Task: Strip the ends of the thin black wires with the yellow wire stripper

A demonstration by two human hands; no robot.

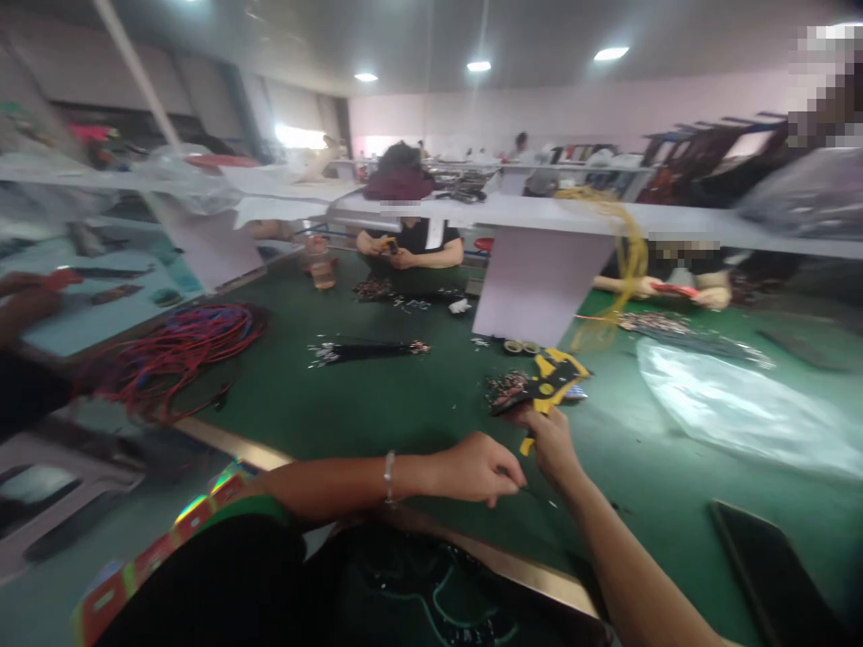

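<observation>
My right hand [553, 442] is wrapped round the handles of a yellow and black wire stripper [554, 382], its head pointing away from me. To its left, my left hand [477, 467] is closed in a pinch just above the table. A thin dark wire [534, 493] seems to run from those fingertips; blur hides most of it. Beside the tool's head lies a pile of short wires with coppery ends [505, 388]. Farther back and left rests a bundle of black wires [364, 350] with pale ends.
A coil of red and blue wires [195, 346] lies left on the green table [404, 404]. Rolls of tape [522, 347] stand near a white shelf support [539, 279]. Right are a clear plastic bag [734, 404] and a phone [769, 562]. Co-workers sit opposite.
</observation>
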